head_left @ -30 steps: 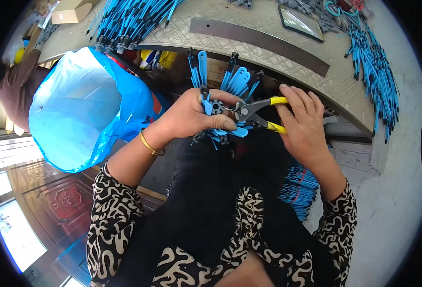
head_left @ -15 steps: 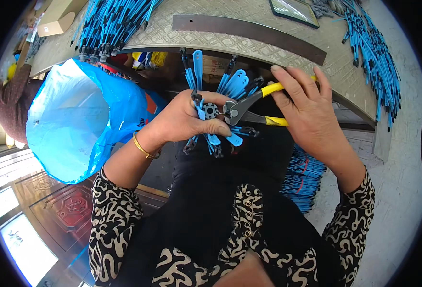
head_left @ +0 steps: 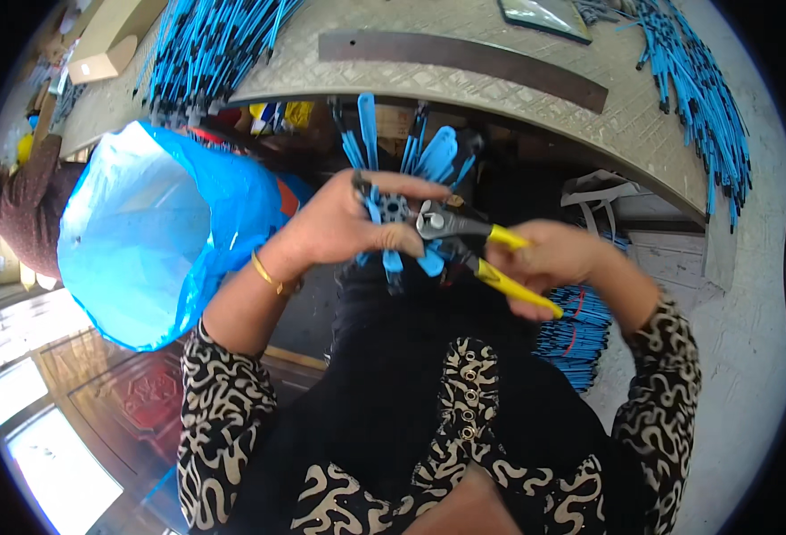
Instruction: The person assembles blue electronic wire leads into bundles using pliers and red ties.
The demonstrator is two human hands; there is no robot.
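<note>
My left hand (head_left: 330, 223) is closed around a frame with a round, notched black hub (head_left: 395, 209). Blue blades (head_left: 437, 153) and thin blue rods with black ends fan out from it. Thumb and fingers press on either side of the hub. In my right hand (head_left: 549, 259), somewhat blurred, are pliers (head_left: 453, 225) with yellow handles. Their handles are spread apart, and the metal jaws sit right beside the hub, near my left thumb. Whether the jaws touch the hub, I cannot tell.
A table (head_left: 464, 98) bears a long metal strip (head_left: 464, 67). Bundles of blue rods lie at the far left (head_left: 219, 53), far right (head_left: 700, 107) and below the table (head_left: 576, 339). To my left is a blue plastic bag (head_left: 134, 236); behind it, a person's sleeve (head_left: 36, 209).
My right hand has moved down and toward me, and the plier handles have swung down and spread wider. The left hand keeps hold of the hub in nearly the same place.
</note>
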